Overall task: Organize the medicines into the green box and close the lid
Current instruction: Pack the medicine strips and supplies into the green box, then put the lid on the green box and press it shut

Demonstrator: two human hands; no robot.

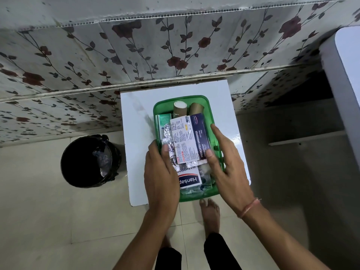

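A green box (205,103) stands open on a small white table (136,117), and no lid is in view. Inside lie two brown bottles (180,111), a green carton (164,121), foil strips (168,137), a white medicine carton (184,141), a dark blue dressings box (201,137) and a Hansaplast pack (190,181). My left hand (160,176) rests on the box's left wall, thumb on the foil strips. My right hand (228,162) lies over the right wall, thumb pressing the dressings box, fingers spread.
A black bin (89,162) with a liner stands on the tiled floor left of the table. A flowered wall runs behind. A white appliance edge (342,84) rises at the right. My bare foot (210,213) is under the table's front edge.
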